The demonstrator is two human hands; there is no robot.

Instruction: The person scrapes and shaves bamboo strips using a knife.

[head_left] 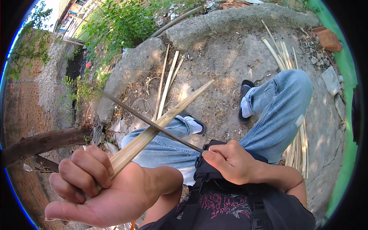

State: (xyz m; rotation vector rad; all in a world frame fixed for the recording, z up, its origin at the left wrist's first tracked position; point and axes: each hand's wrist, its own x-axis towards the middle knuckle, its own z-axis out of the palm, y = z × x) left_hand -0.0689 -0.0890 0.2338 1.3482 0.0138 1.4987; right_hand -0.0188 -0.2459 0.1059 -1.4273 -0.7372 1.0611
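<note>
Apparently, Paring Is Under Way

The left hand is gripping a pale wooden strip by its near end, fingers curled in; the strip is pointing away across the lap. The right hand is clenching a long knife, whose blade is crossing over the strip; whether its edge is biting, nobody can tell from here. Paring or thinning seems the step in hand, the next move probably calling for a steady hold and a shallow angle. The left jeans leg is lying beneath, perhaps risking a nick; a log is jutting in nearby, and loose strips are lying beyond.
</note>
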